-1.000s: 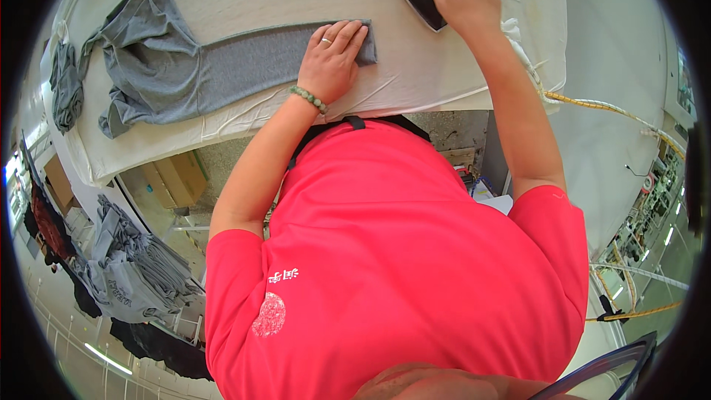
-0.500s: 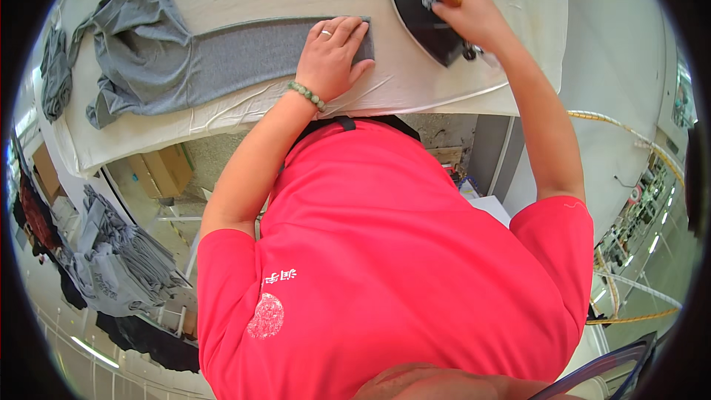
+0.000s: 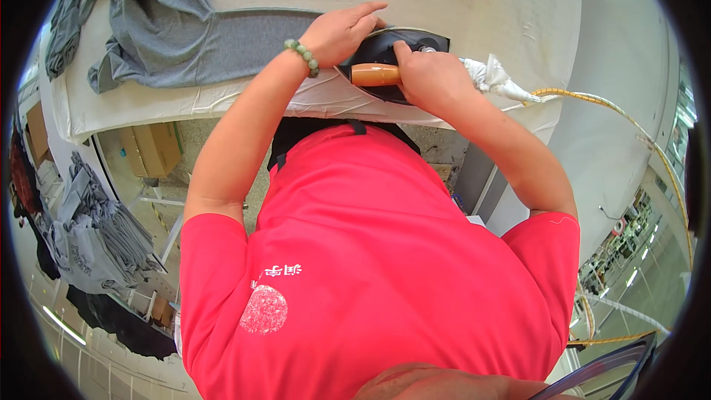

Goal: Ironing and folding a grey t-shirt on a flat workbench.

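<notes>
A grey knit garment lies on the pale padded ironing table, one long narrow section stretching right toward my hands. My right hand is closed round the wooden handle of a black steam iron. The iron sits at the right end of that section and hides it. Just left of the iron, my left hand, with green beads at the wrist, reaches over the fabric, fingers stretched out. Its fingertips are close against the iron's far edge; whether they touch cloth is hidden.
White wrapping and a yellow-white hose trail right from the iron. The ironing table has its near edge at my waist. A cardboard box stands below it, and grey garments hang in a pile at lower left.
The iron has come left and nearer, turned so its handle points left, onto the garment's end. My left hand has lifted from lying flat and shifted slightly; the view has shifted a little.
</notes>
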Motion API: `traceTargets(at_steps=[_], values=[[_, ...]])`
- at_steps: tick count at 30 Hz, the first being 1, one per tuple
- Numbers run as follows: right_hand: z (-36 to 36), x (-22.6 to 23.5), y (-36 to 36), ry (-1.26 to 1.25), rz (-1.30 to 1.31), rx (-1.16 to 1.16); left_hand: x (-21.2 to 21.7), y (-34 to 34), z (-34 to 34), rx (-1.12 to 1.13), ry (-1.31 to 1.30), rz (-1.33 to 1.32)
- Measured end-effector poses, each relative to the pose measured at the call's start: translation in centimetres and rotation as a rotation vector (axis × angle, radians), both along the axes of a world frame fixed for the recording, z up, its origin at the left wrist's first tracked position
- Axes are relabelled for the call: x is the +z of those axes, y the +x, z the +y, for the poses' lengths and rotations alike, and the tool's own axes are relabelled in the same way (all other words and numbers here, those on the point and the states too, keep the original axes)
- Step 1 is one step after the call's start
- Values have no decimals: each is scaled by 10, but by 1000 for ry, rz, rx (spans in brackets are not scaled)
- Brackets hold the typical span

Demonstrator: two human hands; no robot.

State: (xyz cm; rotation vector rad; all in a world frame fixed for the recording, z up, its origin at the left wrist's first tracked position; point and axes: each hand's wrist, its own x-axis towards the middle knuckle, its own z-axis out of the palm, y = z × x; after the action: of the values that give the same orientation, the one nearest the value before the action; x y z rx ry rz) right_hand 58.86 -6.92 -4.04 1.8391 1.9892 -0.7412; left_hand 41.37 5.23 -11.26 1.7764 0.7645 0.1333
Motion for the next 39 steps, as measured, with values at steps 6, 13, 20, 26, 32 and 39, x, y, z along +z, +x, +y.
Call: traceTargets(at_steps=[6,13,20,26,32,39], values=[[18,-17,28,159,-6,-143,-42,-54,-20,184,857,-139],[66,-18,-2,205,47,-87,-47,-127,8,339,1105,278],[164,-6,-102,166,122,87,-46,-191,10,475,1082,403],[237,-2,-155,120,107,313,-25,-254,-24,604,960,246],[255,-2,-168,68,71,494,-22,-278,-6,1317,-530,8],[193,4,-236,-139,30,287,-21,-289,-7,1224,-526,47]])
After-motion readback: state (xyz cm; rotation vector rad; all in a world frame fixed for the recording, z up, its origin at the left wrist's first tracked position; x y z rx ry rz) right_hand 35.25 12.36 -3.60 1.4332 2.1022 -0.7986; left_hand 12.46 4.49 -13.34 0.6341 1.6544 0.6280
